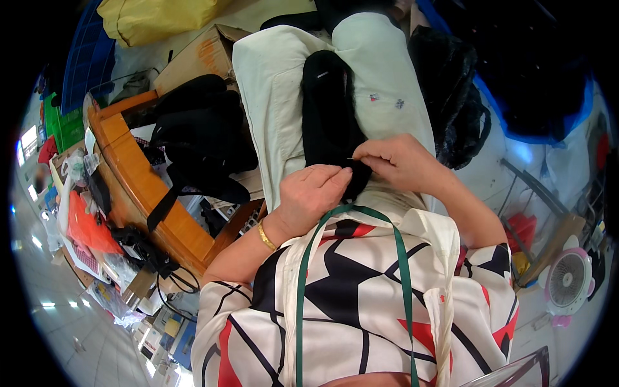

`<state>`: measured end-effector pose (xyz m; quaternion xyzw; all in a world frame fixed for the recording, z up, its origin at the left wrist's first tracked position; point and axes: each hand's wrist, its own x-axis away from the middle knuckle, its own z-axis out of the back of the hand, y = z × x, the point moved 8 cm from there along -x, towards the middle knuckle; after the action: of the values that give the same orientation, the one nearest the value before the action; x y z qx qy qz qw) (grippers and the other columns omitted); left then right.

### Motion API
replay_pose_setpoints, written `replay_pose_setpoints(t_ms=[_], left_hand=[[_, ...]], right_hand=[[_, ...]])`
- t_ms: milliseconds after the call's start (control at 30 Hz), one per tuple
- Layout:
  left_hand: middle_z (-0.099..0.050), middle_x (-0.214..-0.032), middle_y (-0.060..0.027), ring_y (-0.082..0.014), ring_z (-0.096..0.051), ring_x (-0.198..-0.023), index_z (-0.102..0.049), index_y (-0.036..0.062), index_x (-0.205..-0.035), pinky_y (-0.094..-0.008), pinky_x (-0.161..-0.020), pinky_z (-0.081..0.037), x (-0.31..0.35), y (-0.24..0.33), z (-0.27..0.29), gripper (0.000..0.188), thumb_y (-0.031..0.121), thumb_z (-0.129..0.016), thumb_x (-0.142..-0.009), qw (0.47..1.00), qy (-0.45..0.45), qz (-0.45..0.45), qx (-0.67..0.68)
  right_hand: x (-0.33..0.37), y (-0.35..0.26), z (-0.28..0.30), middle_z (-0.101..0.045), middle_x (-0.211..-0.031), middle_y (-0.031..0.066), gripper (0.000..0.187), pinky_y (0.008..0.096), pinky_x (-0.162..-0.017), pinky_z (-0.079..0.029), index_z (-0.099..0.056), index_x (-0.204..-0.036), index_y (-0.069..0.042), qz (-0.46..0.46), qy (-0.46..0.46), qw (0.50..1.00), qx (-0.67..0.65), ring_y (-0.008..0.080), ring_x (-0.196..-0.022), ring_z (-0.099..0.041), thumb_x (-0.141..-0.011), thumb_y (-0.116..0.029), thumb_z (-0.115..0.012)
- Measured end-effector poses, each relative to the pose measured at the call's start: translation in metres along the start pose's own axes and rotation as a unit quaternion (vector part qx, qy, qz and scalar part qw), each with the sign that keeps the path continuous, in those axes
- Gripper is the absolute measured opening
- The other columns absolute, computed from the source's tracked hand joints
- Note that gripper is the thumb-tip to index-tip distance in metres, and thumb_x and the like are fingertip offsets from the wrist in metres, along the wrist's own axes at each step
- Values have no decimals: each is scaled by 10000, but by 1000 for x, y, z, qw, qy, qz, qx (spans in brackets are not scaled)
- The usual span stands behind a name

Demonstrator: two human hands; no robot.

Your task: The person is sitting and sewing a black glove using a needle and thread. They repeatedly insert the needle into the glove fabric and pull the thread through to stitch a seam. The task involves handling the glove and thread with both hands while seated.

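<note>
A long, soft black fabric piece [327,106] with a rounded far end and a small white mark lies lengthwise between my thighs, on pale trousers [274,97]. Its near end is between my hands. My left hand [313,197], below a gold bracelet, is closed with fingers pressed together on the fabric's near left edge. From the right, my right hand [403,162] pinches a thin, shiny needle [352,158] between thumb and forefinger, just over the cloth. Any thread is too fine to make out.
To the left, more black fabric pieces [200,135] hang over a wooden chair or bench [155,187]. A cardboard box [196,61] and yellow bag [158,19] stand beyond. At right are a black plastic bag [445,84], a blue-edged sack [529,84] and a small fan [569,280].
</note>
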<state>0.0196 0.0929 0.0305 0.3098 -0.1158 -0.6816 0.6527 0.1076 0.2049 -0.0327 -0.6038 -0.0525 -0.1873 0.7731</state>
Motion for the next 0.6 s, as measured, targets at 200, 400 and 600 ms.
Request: replay_pose_setpoints(t_ms=[200,400,600], left_hand=[[-691,-826,-68,-212,-676,-669,-739,69,-940,-291,-572,-547,1,-5,4,255,19,-810,-700,999,20,39,27],[-692,-872,-82,-234,-683,-719,-707,58,-984,-315,-598,-555,6,-6,1,268,34,-748,-720,999,4,30,44],[-688,-915,-103,-245,-687,-793,-683,34,-1006,-329,-651,-559,5,1,-1,290,74,-679,-719,999,-38,-1,-7]], right_hand=[[-6,2,-3,-711,-861,110,106,352,-697,-524,-672,-997,-87,-5,6,1000,-23,305,-781,-677,-913,-132,-626],[-11,-2,-12,-677,-802,123,81,396,-658,-495,-593,-967,-75,-27,19,999,-26,338,-739,-645,-929,-146,-593],[-29,-24,-13,-640,-810,130,79,433,-652,-478,-568,-943,-84,-22,-13,1000,16,347,-752,-631,-912,-151,-596]])
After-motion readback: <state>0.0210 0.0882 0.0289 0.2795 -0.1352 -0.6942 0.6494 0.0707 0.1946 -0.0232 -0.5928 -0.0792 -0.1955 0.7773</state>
